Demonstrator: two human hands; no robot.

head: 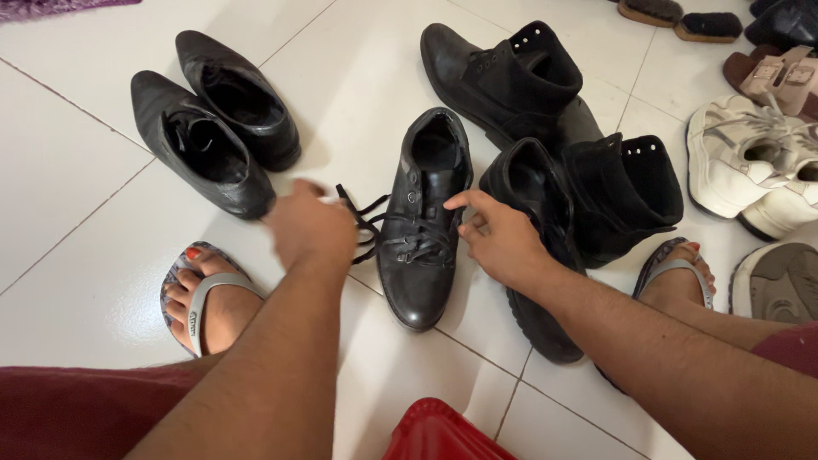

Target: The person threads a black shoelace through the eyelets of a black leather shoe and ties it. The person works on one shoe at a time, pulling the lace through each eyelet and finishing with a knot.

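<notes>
A black lace-up dress shoe [423,223] lies on the white tiled floor [77,162], toe toward me. My left hand [309,223] is just left of it, blurred, with the loose black laces [362,213] at its fingers; whether it grips them I cannot tell. My right hand [498,237] rests at the shoe's right edge, its fingertips on the lacing, fingers apart. A second matching black shoe [532,213] lies under and behind my right hand.
Two black slip-on shoes [213,119] lie at the left. Two black ankle boots [545,94] stand behind. White sneakers [750,166], sandals [780,77] and shoe brushes [682,17] are at the right. My feet in flip-flops [209,298] flank the shoes. A red object [434,434] sits near me.
</notes>
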